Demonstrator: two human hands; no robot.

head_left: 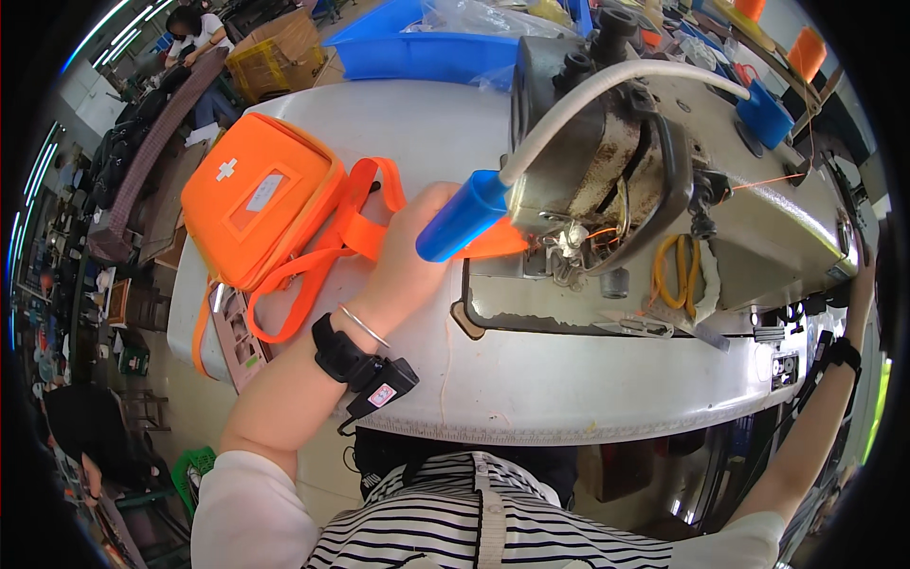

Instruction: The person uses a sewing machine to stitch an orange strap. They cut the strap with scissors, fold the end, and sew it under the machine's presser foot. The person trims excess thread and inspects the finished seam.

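Note:
My left hand is at the sewing machine, closed around an orange strap; its fingertips are hidden behind a blue lamp head. The strap's flat end reaches the needle area. To the left lies an orange zipped bag with a white cross and a label window, its straps looping toward my hand. My right hand rests against the machine's far right end, near the rim of the view, and its fingers are too unclear to read.
A blue bin with clear plastic stands behind the table. Small scissors and yellow rings are by the machine. Orange thread cones stand at the upper right. Another person sits at the upper left.

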